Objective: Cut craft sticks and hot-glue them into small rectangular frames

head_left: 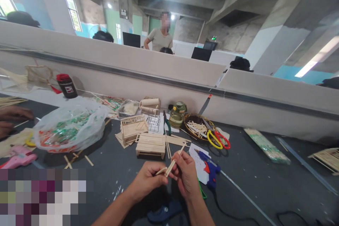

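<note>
My left hand (pixel 150 178) is closed on a short wooden stick (pixel 161 171) pinched at its fingertips. Close beside it, my right hand (pixel 187 173) grips several thin wooden sticks (pixel 171 166) that point up and away. The fingertips of both hands meet near the sticks' lower ends. Just beyond the hands stands a small slatted bench made of sticks (pixel 150 144), with a small stick-built chair (pixel 134 128) behind it. A blue glue gun (pixel 208 164) lies right of my right hand on a white paper. Below my hands is a dark blue tool (pixel 166 212), partly hidden.
A wicker basket (pixel 188 129) holds cut sticks and scissors (pixel 217 139). Pliers (pixel 166 125) and a glass jar (pixel 177 114) stand behind the bench. A stuffed plastic bag (pixel 71 127), a pink glue gun (pixel 19 157) and another person's hands (pixel 16 113) are left. A stick packet (pixel 266 146) lies right.
</note>
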